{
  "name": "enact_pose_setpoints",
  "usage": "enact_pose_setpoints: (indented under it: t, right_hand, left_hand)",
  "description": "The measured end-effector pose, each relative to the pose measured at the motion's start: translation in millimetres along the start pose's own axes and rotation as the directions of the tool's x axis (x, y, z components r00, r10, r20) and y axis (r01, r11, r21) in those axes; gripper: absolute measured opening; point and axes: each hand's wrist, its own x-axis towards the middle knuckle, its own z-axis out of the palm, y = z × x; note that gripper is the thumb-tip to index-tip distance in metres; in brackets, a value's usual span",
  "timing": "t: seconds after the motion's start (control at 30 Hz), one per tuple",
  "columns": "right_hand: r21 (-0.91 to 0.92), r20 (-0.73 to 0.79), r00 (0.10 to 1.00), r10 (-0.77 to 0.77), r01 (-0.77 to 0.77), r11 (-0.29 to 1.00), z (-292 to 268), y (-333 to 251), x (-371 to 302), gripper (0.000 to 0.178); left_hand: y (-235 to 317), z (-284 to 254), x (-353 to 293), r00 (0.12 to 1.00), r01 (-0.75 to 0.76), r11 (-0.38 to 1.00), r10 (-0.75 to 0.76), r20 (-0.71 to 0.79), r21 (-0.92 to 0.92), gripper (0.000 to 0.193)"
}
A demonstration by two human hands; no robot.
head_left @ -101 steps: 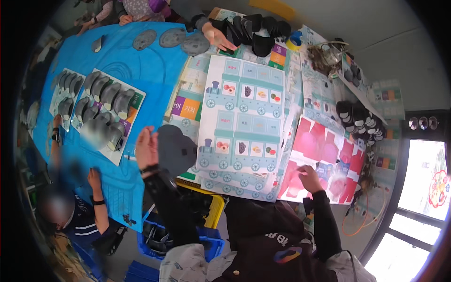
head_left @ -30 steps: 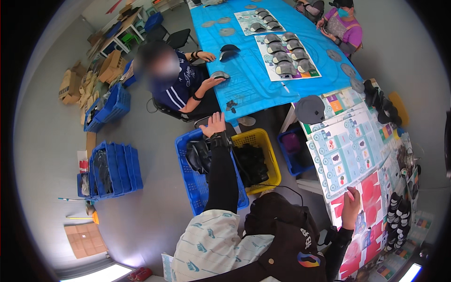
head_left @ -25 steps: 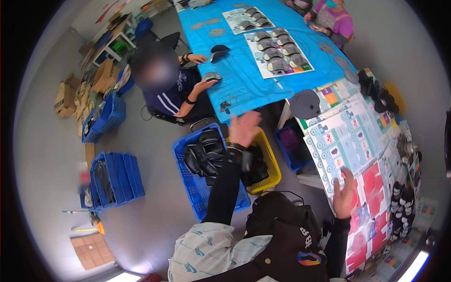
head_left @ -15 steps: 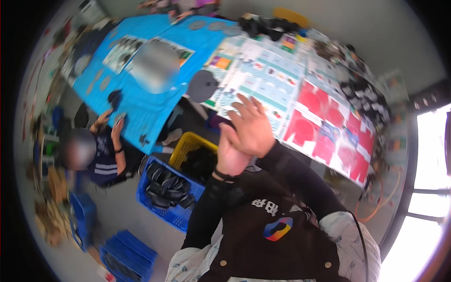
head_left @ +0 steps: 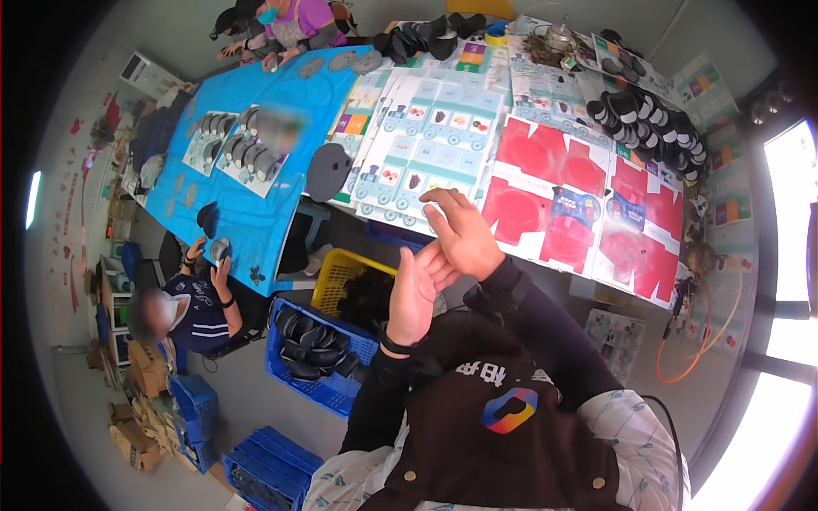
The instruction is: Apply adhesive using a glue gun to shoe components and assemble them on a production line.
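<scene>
My left hand [head_left: 411, 300], a black band at its wrist, is raised before my apron with the fingers extended. Its fingers meet my right hand [head_left: 469, 243], which is tilted over them with its own fingers spread and slightly bent. I see nothing held in either hand. Just beyond them is a stack of white and teal printed sheets [head_left: 437, 140] on the table. A dark grey oval pad [head_left: 329, 172] rests at the left edge of that stack. Red printed cut-out sheets [head_left: 554, 162] lie to the right of my hands.
A yellow crate [head_left: 324, 285] and a blue crate [head_left: 281, 362] hold black pieces below the table edge. At the blue-covered table [head_left: 281, 200] a co-worker [head_left: 200, 315] handles a dark piece. Rows of black pads [head_left: 652, 128] stand at the far right. A cable [head_left: 669, 434] hangs beside my right arm.
My hands have slid partly apart, from overlapping palms to touching at the fingers. The view has turned, so the tables sit further left in the picture.
</scene>
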Motion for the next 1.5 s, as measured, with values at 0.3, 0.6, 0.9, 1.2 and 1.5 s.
enact_pose_setpoints:
  t: [0.3, 0.6, 0.9, 1.2, 1.5]
  right_hand:
    - [0.843, 0.533, 0.825, 0.187, -0.499, -0.2, -102.1, 46.7, -46.2, 0.072]
    - [0.919, 0.164, 0.908, 0.385, -0.282, 0.274, -113.7, 88.5, -96.1, 0.054]
    - [0.144, -0.242, 0.959, -0.144, 0.183, 0.973, -159.5, -10.1, -52.2, 0.064]
    - [0.904, 0.218, 0.975, 0.038, -0.217, 0.368, -182.2, 1.1, -58.5, 0.059]
    - [0.814, 0.572, 0.813, -0.112, -0.544, 0.204, -95.9, -13.3, -45.2, 0.027]
  left_hand:
    - [-85.3, 82.4, 60.0, 0.791, -0.509, -0.085, 0.346, 0.505, 0.856, 0.072]
    - [-86.5, 95.0, 121.1, 0.836, -0.482, -0.088, 0.251, 0.487, 0.872, 0.06]
    - [-32.3, 124.9, 51.6, 0.849, -0.357, 0.833, 0.099, 0.519, 0.424, 0.061]
    - [81.3, -44.6, -24.6, 0.887, -0.445, 0.794, 0.454, -0.081, -0.415, 0.068]
    - [60.0, -159.4, -71.3, 0.762, -0.631, 0.642, 0.619, -0.191, -0.435, 0.052]
